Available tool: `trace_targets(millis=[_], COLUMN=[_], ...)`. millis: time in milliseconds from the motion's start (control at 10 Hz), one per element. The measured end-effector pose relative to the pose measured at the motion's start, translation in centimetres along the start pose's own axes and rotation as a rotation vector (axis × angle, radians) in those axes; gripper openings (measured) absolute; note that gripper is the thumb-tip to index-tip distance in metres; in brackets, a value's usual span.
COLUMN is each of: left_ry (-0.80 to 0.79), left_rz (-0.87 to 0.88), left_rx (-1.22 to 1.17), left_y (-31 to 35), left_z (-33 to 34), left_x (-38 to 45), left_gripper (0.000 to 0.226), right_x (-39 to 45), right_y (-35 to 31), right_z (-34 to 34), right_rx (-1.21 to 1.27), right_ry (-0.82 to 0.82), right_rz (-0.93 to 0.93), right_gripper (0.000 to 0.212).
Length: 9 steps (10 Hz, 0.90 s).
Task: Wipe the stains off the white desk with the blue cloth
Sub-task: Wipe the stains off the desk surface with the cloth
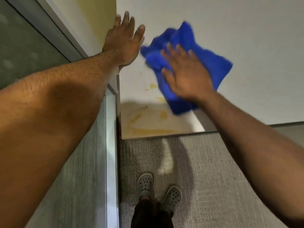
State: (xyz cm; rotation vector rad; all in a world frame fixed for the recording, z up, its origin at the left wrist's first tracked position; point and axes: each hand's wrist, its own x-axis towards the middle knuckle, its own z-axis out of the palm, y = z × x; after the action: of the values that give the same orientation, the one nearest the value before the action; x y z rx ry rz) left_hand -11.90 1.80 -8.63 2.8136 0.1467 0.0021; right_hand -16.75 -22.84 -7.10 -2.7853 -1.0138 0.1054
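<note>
**Head view: stains are lying on the near side of the cloth, toward the worktop's front edge**

Head camera is looking down over a white, smooth-topped worktop whose near left corner is carrying yellow-orange smeared stains. The right hand is pressing flat, fingers spread wide, on a crumpled bright blue terry cloth, pinning it rather than gripping it. The cloth is lying on the worktop with its long axis running from far to near, its near end just touching the farthest of the stains.

From the right hand the bulk of the staining is lying nearer and slightly left, between the cloth and the front edge. So the coming stroke is probably calling for a pull toward the person's body, angled a little left.

The left hand is resting open and flat, holding nothing, on the left rim of the worktop beside a pale yellow wall panel. It is sitting just left of the cloth and looks to be bracing; the right hand is the nearer one to the stains.

Room is running out in two directions: the front edge is dropping off to grey carpet, where the person's grey perforated clogs are standing, and the left rim is meeting a glass partition frame. Rightward and far, the surface is lying open.
</note>
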Motion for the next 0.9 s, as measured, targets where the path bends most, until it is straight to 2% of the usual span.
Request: trace_targets(millis=[100, 200, 300, 400, 500, 600, 700, 800, 900], left_ry=[0.006, -0.027, -0.065, -0.107, -0.144, -0.164, -0.191, -0.207, -0.222], left_rz=[0.036, 0.100, 0.216, 0.218, 0.271, 0.239, 0.207, 0.129, -0.046], left_rx=[-0.030, 0.059, 0.087, 0.029, -0.024, -0.104, -0.155, -0.230, -0.542], left_y=[-0.8, -1.4, -2.4, -2.7, -2.9, -2.5, -2.6, -2.3, -2.1], left_z=[-0.4, 0.0, 0.2, -0.6, -1.0, -1.7, -2.1, -2.0, -2.1], left_x=[0.4, 1.1, 2.1, 2.6, 3.0, 2.5, 2.0, 1.8, 1.7], left_gripper=[0.069, 0.066, 0.052, 0.048, 0.049, 0.051, 0.050, 0.051, 0.059], right_x=[-7.8, -7.0, -3.6, 1.3, 4.2, 2.7, -3.5, -5.6, -1.5], right_y=[-2.2, 3.3, 8.2, 7.7, -0.3, -4.8, -7.9, -4.9, 0.0], right_z=[0.3, -1.3, -2.3, -2.3, 0.1, 0.9, 1.3, 0.9, -0.5], right_rx=[0.060, 0.175, 0.102, 0.073, 0.030, 0.016, 0.084, 0.149, 0.146], right_ry=[-0.030, 0.041, 0.074, 0.098, 0.074, 0.037, -0.064, -0.005, 0.095], right_rz=[-0.220, -0.151, 0.209, 0.284, 0.161, 0.009, -0.286, -0.201, 0.169], right_gripper=[0.054, 0.055, 0.058, 0.055, 0.055, 0.055, 0.053, 0.051, 0.050])
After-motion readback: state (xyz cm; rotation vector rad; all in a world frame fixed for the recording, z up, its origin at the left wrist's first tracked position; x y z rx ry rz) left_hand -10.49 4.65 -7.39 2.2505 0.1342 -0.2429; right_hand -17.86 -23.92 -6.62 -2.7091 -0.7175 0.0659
